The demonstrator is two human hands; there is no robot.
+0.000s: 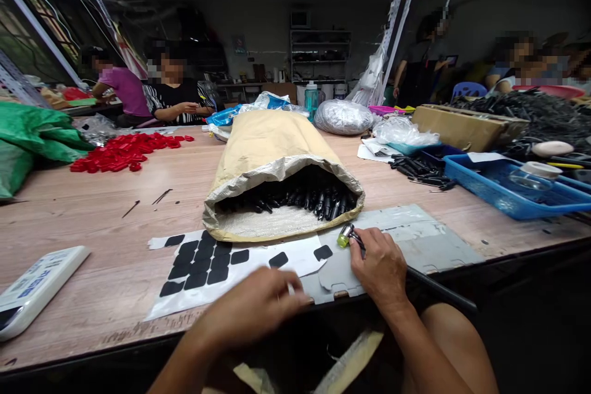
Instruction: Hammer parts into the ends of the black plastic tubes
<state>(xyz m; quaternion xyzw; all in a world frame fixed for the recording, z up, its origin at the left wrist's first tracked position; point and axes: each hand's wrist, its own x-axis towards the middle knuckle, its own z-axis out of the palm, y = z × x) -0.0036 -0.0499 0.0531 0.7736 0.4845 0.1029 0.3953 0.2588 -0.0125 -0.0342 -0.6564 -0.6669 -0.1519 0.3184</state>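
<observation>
My right hand [381,265] is closed around a black rod-like tool [441,292]. A silver and yellow-green end [345,235] pokes out past its fingertips, over a grey board [410,231]. My left hand [252,305] hovers at the table's front edge, its fingers bent and smeared by motion; whether it holds anything is unclear. Beside it lies a white sheet [161,306] bearing several black rounded-square pads [201,263]. Behind the hands, a tan sack [281,138] lies with its mouth facing me, and black slender parts [325,200] show inside.
Red pieces [115,152] are heaped at left beside a green bag [37,141]. A white scale-like device [39,286] sits at the left front. Blue tray [489,188], cardboard box [462,123] and black parts [418,171] occupy the right. Several people are in the background.
</observation>
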